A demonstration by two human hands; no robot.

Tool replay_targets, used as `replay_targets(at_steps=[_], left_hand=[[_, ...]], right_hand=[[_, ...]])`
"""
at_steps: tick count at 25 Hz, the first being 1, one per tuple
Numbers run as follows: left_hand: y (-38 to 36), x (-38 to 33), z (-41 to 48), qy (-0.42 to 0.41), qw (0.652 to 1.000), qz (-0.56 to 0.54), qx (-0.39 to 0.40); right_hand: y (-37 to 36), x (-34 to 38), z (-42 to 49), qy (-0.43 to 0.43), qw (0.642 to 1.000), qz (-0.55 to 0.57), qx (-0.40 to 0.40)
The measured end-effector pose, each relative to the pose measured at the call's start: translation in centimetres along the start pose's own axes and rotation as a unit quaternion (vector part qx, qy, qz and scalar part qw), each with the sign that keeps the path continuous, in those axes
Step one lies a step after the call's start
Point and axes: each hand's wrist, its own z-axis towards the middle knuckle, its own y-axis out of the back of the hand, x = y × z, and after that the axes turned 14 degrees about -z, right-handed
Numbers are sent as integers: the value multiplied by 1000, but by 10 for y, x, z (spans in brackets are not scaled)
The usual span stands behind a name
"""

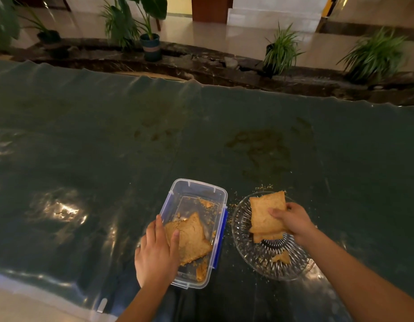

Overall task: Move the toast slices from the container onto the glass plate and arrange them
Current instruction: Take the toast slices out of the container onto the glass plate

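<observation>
My right hand [292, 220] was pinched on the top toast slice [266, 211] over the far part of the glass plate [245, 242], another slice showing beneath it. My left hand [157, 249] lay fingers-spread on the near left wall of the container [196, 189], thumb pressing the remaining toast [192, 238], not gripping it. That toast sat at the container's near end, directly under the left hand, left of the plate. So I judged the left hand nearer, the carry running rightward across the blue-clipped wall.
</observation>
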Motion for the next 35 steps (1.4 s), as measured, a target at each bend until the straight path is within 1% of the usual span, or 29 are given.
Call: replay_targets(at_steps=[4,7,9,11,13,15,17,18,20,22,23,24,27,30,35], left_hand=[[1,-2,-1,-2,1000,1,0],[1,-2,-1,-5,1000,2,-4],[1,-2,-1,-6,1000,3,-6],[1,-2,0,-3,1000,6,-6],[0,-1,0,-2,1000,7,-9],[-1,0,0,-1,1000,4,-11],[0,0,0,1,1000,2,-12],[0,0,0,2,1000,0,-13],[1,-2,-1,-1,1000,-2,-12],[2,-2,-1,-1,1000,1,-10],[3,-2,-1,0,1000,-1,-9],[4,-2,-1,0,1000,-2,-7],[5,-3,0,1,1000,-5,-2],[4,-3,0,4,1000,-4,0],[5,-3,1,5,1000,-4,2]], right_hand=[[-5,-15,4,26,992,-111,-60],[-4,-14,-1,54,969,-221,-92],[-5,-8,-8,93,949,-269,-133],[-13,7,-22,157,932,-287,-158],[-34,28,-41,233,924,-271,-137],[-64,50,-62,299,916,-257,-74],[-100,67,-76,343,893,-291,-2],[-119,74,-79,349,879,-323,30],[-156,84,-77,328,851,-403,77],[-183,88,-69,278,831,-472,93],[-193,87,-64,247,830,-492,89],[-199,84,-58,214,837,-498,80],[-210,73,-50,129,872,-468,58],[-219,68,-51,108,889,-443,47],[-221,67,-57,97,901,-415,81]])
